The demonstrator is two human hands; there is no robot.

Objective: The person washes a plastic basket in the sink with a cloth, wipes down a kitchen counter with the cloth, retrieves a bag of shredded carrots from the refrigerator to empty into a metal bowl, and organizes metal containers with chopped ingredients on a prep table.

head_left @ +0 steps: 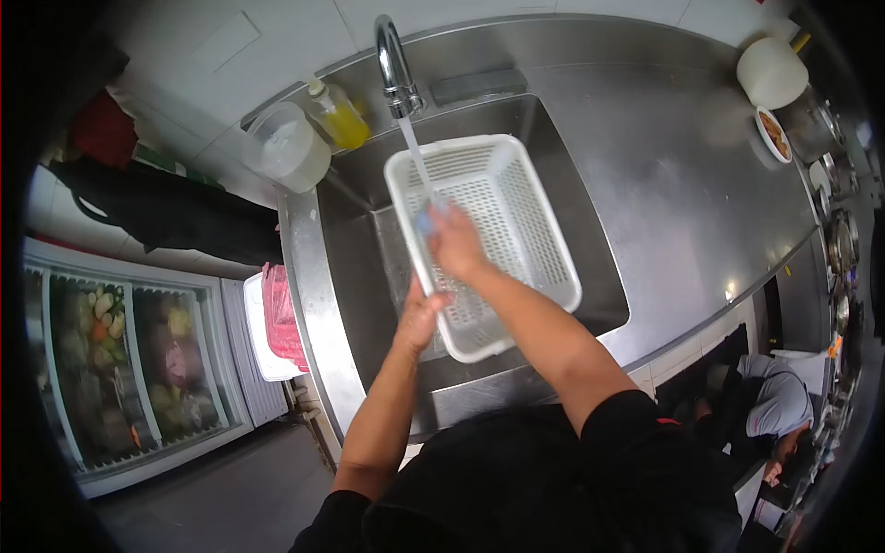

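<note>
A white perforated basket (544, 230) is held tilted over the metal sink (590, 276). My left hand (420, 318) grips its left long side near the lower corner, thumb over the rim. Inside the basket, by the same side, my right hand (454, 241) is closed on a bluish, blurred thing (426, 221), perhaps a sponge or cloth. Water runs from the chrome faucet (395, 78) onto that hand and the basket.
A bottle of yellow liquid (343, 120) and a translucent tub (293, 152) stand at the sink's back left. At the far right are a white container (772, 74) and a small dish of food (772, 135). Another person (774, 396) is at lower right.
</note>
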